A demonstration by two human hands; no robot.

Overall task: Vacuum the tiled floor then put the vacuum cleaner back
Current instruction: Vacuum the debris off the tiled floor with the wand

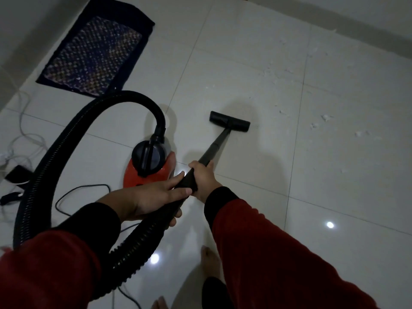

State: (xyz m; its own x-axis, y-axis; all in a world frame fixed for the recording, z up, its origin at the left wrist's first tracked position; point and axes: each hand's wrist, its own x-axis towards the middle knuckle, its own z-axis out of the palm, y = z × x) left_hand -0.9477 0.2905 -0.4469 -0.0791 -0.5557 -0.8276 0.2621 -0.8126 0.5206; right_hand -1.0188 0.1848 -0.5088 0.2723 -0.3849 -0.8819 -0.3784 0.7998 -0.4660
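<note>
A red and black canister vacuum cleaner (149, 166) sits on the white tiled floor (312, 186), left of centre. Its ribbed black hose (55, 157) arcs from the canister's top round to the left and back to my hands. My left hand (147, 201) grips the hose handle low down. My right hand (204, 179) grips the black wand (217, 143) just above it. The wand slopes away to the flat black floor nozzle (229, 121), which rests on the tiles. White scraps (321, 121) lie scattered to the nozzle's right.
A dark patterned mat (95, 56) lies at the far left by the wall. White cables (24, 139) and dark small items (16, 175) crowd the left edge. A black power cord (73, 195) loops behind the canister. My bare feet (209, 262) stand at the bottom.
</note>
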